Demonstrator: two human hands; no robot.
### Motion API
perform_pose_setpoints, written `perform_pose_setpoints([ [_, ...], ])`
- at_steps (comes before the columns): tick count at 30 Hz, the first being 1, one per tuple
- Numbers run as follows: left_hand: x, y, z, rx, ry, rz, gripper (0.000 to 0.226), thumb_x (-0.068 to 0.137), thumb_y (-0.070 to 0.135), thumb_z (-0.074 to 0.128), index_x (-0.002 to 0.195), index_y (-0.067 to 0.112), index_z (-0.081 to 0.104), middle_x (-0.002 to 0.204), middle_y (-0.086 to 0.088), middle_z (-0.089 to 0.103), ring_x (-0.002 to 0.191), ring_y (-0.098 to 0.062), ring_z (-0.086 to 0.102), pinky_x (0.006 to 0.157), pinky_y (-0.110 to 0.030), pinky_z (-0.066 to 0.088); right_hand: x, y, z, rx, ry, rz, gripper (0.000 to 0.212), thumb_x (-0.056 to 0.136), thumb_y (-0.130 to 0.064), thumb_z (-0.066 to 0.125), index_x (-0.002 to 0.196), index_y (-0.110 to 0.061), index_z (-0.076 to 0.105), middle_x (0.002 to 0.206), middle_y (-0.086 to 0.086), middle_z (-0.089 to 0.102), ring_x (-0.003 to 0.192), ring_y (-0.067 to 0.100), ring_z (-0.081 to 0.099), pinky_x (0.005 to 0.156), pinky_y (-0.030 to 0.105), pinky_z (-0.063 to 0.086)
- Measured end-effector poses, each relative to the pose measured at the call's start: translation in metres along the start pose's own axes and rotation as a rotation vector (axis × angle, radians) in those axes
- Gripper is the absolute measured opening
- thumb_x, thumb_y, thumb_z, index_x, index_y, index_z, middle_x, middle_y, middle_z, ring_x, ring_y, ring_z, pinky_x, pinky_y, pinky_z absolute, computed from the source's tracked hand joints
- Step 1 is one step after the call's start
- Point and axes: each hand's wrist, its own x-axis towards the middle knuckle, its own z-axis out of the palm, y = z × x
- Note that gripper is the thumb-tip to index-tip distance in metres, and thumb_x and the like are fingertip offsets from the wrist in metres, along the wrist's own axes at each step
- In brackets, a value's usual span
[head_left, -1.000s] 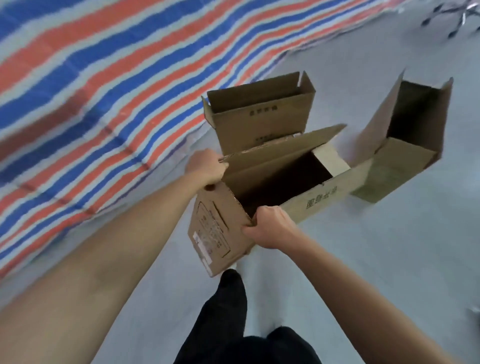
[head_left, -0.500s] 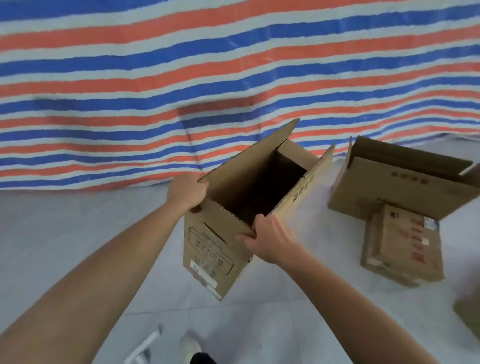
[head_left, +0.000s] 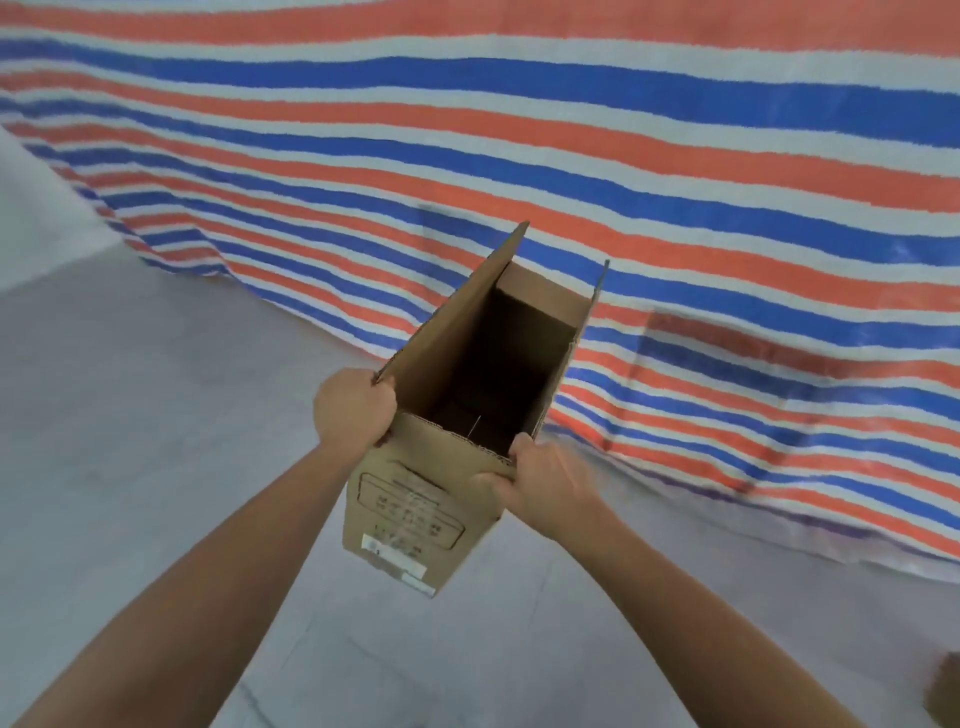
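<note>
while aloft — a tall corrugated cardboard box, left hand and right hand tight on its near corners

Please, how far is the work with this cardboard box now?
Done: the cardboard box is opened into shape, and its bottom flaps look closed, with a seam between them. In hand: the left hand and right hand grip its near rim corners, seemingly holding it above the floor. Left: the inside looks empty, the top flaps stand open, and it is not yet set down.
</note>
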Motion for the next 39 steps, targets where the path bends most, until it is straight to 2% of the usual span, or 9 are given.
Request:
perform_pose_setpoints([
  [7, 0.13, -0.031, -0.038, -0.02, 0.161, -0.152, 0.037, 0.1, 0.029, 0.051, 0.07, 0.011, 0.066, 0.058, -0.009, 0.069, 0.046, -0.023, 0.067, 0.059, -0.032, 0.059, 0.161, -0.066, 0.005, -0.032, 0.015, -0.243, 0.041, 0.094, -0.067, 0.051, 0.105, -0.027, 0.047, 0.092, -0.008, 0.06, 0.076, 0.011, 0.062, 0.074, 0.024, 0.056],
  [11, 0.198, -0.04, -0.06, -0.05, 0.245, -0.247, 0.038, 0.099, 0.027, 0.052, 0.066, 0.012, 0.062, 0.055, -0.009, 0.068, 0.043, -0.023, 0.066, 0.055, -0.027, 0.054, 0.256, -0.103, 0.003, -0.035, 0.021, -0.395, 0.045, 0.092, -0.071, 0.048, 0.104, -0.028, 0.048, 0.089, -0.009, 0.06, 0.072, 0.011, 0.062, 0.073, 0.026, 0.058],
  [15, 0.251, -0.065, -0.101, -0.076, 0.379, -0.376, 0.042, 0.099, 0.029, 0.051, 0.06, 0.013, 0.056, 0.047, -0.005, 0.063, 0.036, -0.019, 0.061, 0.049, -0.024, 0.043, 0.336, -0.165, -0.009, -0.037, -0.05, -0.573, 0.045, 0.092, -0.072, 0.048, 0.102, -0.028, 0.045, 0.082, -0.01, 0.054, 0.066, 0.008, 0.057, 0.064, 0.02, 0.053],
  [18, 0.278, -0.094, -0.13, -0.129, 0.472, -0.493, 0.039, 0.1, 0.03, 0.052, 0.069, 0.01, 0.065, 0.049, -0.007, 0.066, 0.036, -0.02, 0.062, 0.049, -0.026, 0.048, 0.38, -0.219, -0.011, -0.071, -0.09, -0.703, 0.043, 0.092, -0.071, 0.046, 0.1, -0.029, 0.04, 0.077, -0.012, 0.05, 0.062, 0.007, 0.053, 0.056, 0.017, 0.04],
  [21, 0.303, -0.134, -0.156, -0.16, 0.564, -0.571, 0.037, 0.1, 0.03, 0.052, 0.071, 0.011, 0.066, 0.051, -0.008, 0.067, 0.04, -0.022, 0.064, 0.056, -0.034, 0.058, 0.418, -0.279, 0.0, -0.106, -0.087, -0.836, 0.048, 0.091, -0.074, 0.043, 0.101, -0.027, 0.043, 0.081, -0.009, 0.056, 0.064, 0.01, 0.057, 0.063, 0.022, 0.052],
  [24, 0.338, -0.187, -0.18, -0.194, 0.649, -0.65, 0.039, 0.099, 0.029, 0.052, 0.067, 0.008, 0.062, 0.052, -0.009, 0.067, 0.041, -0.023, 0.065, 0.06, -0.039, 0.061, 0.455, -0.346, 0.027, -0.124, -0.106, -0.927, 0.049, 0.092, -0.072, 0.044, 0.103, -0.025, 0.046, 0.082, -0.01, 0.057, 0.065, 0.012, 0.059, 0.068, 0.025, 0.056],
  [30, 0.426, -0.295, -0.239, -0.255, 0.719, -0.76, 0.038, 0.099, 0.029, 0.053, 0.073, 0.006, 0.066, 0.052, -0.009, 0.067, 0.041, -0.022, 0.066, 0.063, -0.043, 0.062, 0.531, -0.491, 0.079, -0.161, -0.133, -1.018, 0.053, 0.091, -0.074, 0.042, 0.104, -0.024, 0.048, 0.081, -0.01, 0.059, 0.066, 0.013, 0.061, 0.068, 0.026, 0.057],
  [34, 0.502, -0.353, -0.294, -0.275, 0.733, -0.792, 0.036, 0.099, 0.027, 0.053, 0.076, 0.005, 0.068, 0.058, -0.011, 0.069, 0.041, -0.021, 0.066, 0.061, -0.043, 0.062, 0.585, -0.589, 0.095, -0.155, -0.157, -1.026, 0.053, 0.092, -0.074, 0.042, 0.104, -0.023, 0.048, 0.078, -0.011, 0.055, 0.065, 0.011, 0.058, 0.063, 0.025, 0.051],
  [39, 0.592, -0.412, -0.336, -0.268, 0.696, -0.829, 0.035, 0.099, 0.027, 0.054, 0.076, 0.005, 0.068, 0.056, -0.011, 0.069, 0.04, -0.021, 0.066, 0.061, -0.041, 0.062, 0.653, -0.675, 0.117, -0.158, -0.193, -1.033, 0.051, 0.093, -0.073, 0.042, 0.101, -0.022, 0.045, 0.08, -0.01, 0.055, 0.065, 0.013, 0.055, 0.058, 0.024, 0.039],
])
